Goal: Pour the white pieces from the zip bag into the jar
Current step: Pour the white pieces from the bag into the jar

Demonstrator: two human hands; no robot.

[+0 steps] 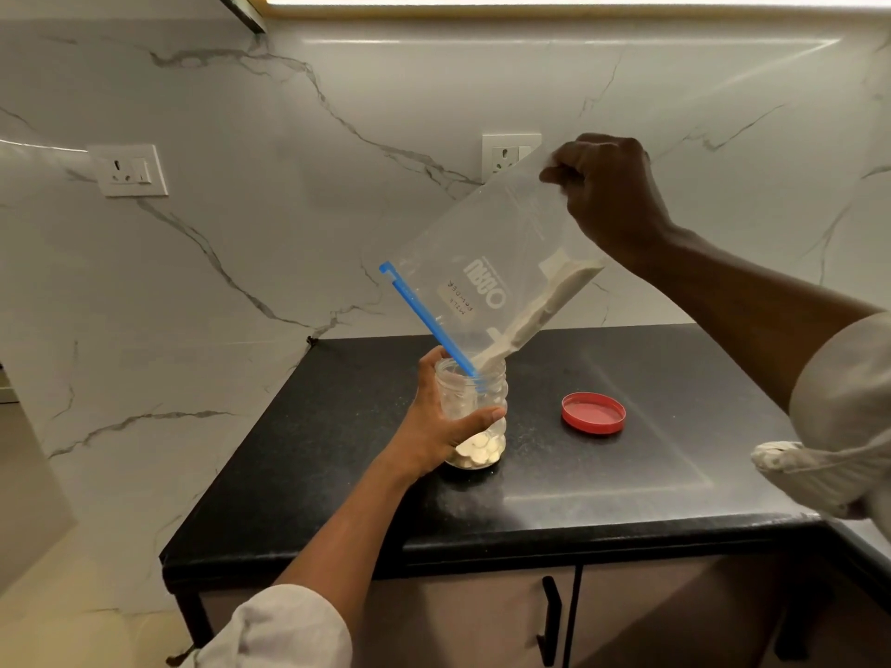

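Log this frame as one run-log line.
pouring | left hand grips jar | right hand tilts zip bag | lid off

Jar (475, 417) is standing on counter (627, 474), left hand (436, 426) fingers wrapping around it. Zip bag (487, 262) is hanging tilted above, mouth over jar opening, top corner sitting between right hand (610, 195) fingers. White pieces (477, 453) are lying in jar btm, below left fingers. Lid (593, 413) is lying on counter, right of jar, apart.

Place: a home kitchen — a corner of it.
Counter: black speckled stone countertop (627, 474), lower centre.
Walls: white marble-look backsplash (289, 233) with wall sockets (129, 170).
Below: cabinet doors (482, 619) with black handles.
Above: under-cabinet light strip (554, 0) — top edge.
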